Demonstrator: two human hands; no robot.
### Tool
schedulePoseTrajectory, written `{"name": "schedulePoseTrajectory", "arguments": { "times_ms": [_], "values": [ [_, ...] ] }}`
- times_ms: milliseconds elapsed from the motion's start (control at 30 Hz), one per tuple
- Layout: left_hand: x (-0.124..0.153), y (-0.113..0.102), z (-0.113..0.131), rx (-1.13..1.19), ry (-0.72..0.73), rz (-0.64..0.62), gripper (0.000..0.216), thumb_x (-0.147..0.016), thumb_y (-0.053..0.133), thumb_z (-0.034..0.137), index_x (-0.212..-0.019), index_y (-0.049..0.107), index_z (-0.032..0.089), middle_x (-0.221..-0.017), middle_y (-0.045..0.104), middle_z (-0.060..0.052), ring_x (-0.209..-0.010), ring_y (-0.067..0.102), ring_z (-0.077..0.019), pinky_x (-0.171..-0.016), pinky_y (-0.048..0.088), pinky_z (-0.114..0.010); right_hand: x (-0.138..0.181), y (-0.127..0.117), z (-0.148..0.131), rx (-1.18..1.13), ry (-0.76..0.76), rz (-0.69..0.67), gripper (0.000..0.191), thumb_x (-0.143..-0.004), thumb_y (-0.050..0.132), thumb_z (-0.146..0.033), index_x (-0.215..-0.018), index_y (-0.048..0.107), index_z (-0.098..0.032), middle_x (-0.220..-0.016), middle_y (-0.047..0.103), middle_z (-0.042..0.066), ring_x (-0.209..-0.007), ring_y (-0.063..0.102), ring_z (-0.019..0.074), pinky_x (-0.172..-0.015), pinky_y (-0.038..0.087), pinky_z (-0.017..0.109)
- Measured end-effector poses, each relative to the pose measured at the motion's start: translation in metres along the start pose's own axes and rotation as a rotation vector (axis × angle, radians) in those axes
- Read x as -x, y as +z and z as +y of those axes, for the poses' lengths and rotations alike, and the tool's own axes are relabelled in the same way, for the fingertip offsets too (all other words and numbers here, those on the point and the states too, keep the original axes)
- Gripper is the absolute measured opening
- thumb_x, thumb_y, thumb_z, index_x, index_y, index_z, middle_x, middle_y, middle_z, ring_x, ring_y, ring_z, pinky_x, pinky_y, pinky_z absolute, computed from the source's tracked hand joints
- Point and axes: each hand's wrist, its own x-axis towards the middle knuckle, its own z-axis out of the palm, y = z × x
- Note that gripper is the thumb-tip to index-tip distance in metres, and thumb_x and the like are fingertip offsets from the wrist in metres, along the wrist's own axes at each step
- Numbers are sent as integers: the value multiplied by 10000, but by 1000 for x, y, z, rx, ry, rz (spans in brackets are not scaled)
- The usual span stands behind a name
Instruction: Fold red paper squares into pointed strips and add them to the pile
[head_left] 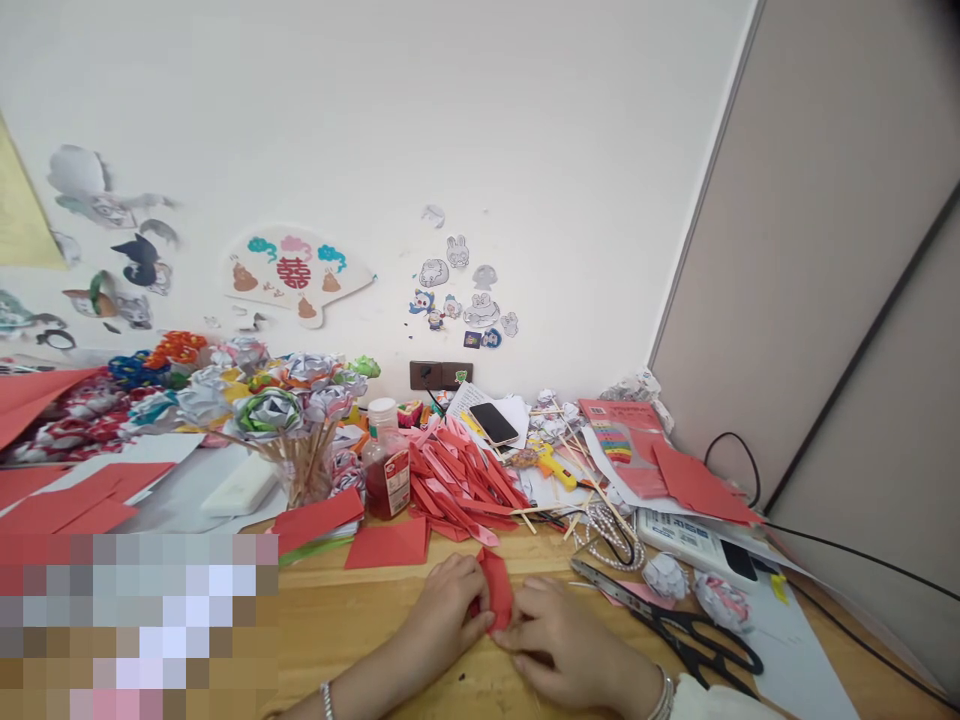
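A small piece of folded red paper (494, 590) stands between my two hands over the wooden table, near its front middle. My left hand (454, 605) grips its left side, with fingers curled and the thumb near its lower edge. From the right, my right hand (551, 635) pinches the lower right edge of the same paper. Just beyond my hands lies a pile of folded red paper strips (461, 480). A flat red paper sheet (387, 543) rests to the left of it. Black-handled scissors (675, 620) lie to the right of my right hand.
A bottle of red liquid (387, 470) and a cup of wooden sticks (304, 465) stand at the back. Paper flowers (270, 412) crowd the back left. A phone (493, 424), a yellow glue gun (557, 468), bead strings (609, 538) and crumpled paper balls (666, 576) lie toward the right.
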Motion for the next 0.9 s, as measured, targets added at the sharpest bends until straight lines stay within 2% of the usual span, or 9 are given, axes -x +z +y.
{"name": "schedulePoseTrajectory", "arguments": {
  "times_ms": [200, 300, 433, 567, 667, 700, 767, 833, 900],
  "values": [
    [1, -1, 1, -3, 14, -2, 68, -721, 629, 144, -720, 575, 185, -844, 586, -18, -839, 497, -186, -735, 353, -281, 0, -3, 6, 166, 190, 97, 182, -850, 485, -189, -749, 635, -181, -723, 533, 36, -730, 458, 174, -635, 312, 298],
    [1, 0, 0, 1, 22, 10, 66, -721, 632, 148, -716, 578, 186, -838, 588, -16, -836, 501, -184, -729, 351, -277, 0, -3, 2, 159, 136, 122, 182, -857, 454, -194, -863, 636, -187, -752, 546, 46, -733, 456, 181, -634, 311, 304],
    [1, 2, -1, -31, -25, 56, 131, -705, 691, 228, -666, 577, 177, -769, 597, -8, -789, 514, -183, -704, 346, -279, 0, -2, -4, -14, 10, 24, 179, -838, 502, -248, -953, 635, -215, -853, 557, 36, -787, 475, 169, -670, 339, 285],
    [0, -2, -9, -111, -81, 92, 249, -645, 752, 347, -651, 576, 172, -704, 602, -2, -735, 524, -196, -676, 358, -297, -1, -2, -1, -143, 59, -15, 147, -841, 540, -266, -916, 656, -217, -899, 553, 27, -847, 488, 165, -714, 361, 271],
    [-1, -12, -21, -156, -75, 144, 183, -706, 702, 286, -817, 611, 173, -858, 635, -44, -815, 546, -220, -725, 411, -329, -1, -2, 3, -172, 88, -12, 109, -823, 575, -229, -878, 668, -211, -909, 555, 23, -862, 497, 158, -738, 368, 264],
    [-1, -16, -26, -164, -32, 159, 181, -747, 656, 248, -909, 613, 180, -947, 633, -63, -878, 547, -227, -766, 427, -340, -2, -2, 5, -171, 102, -9, 89, -812, 594, -220, -859, 669, -207, -913, 557, 21, -868, 499, 156, -746, 369, 262],
    [0, -23, -34, -160, 142, 114, 238, -824, 555, 203, -1057, 598, 221, -1087, 614, -68, -980, 539, -219, -850, 438, -347, -3, -2, 7, -160, 134, -6, 52, -787, 637, -221, -829, 661, -201, -925, 561, 16, -880, 501, 152, -759, 371, 256],
    [0, -29, -40, -196, 301, 80, 237, -873, 485, 204, -1069, 612, 240, -1133, 615, -63, -1040, 530, -219, -897, 437, -359, -4, -3, 8, -129, 168, -10, 75, -773, 670, -258, -814, 645, -200, -927, 563, 11, -882, 501, 151, -748, 370, 252],
    [0, -32, -43, -255, 387, 68, 229, -897, 454, 219, -1047, 627, 227, -1121, 633, -65, -1047, 537, -231, -903, 446, -380, -6, -3, 10, -73, 192, -10, 147, -765, 684, -326, -796, 625, -196, -904, 566, 10, -870, 498, 159, -729, 365, 260]
  ]
}}
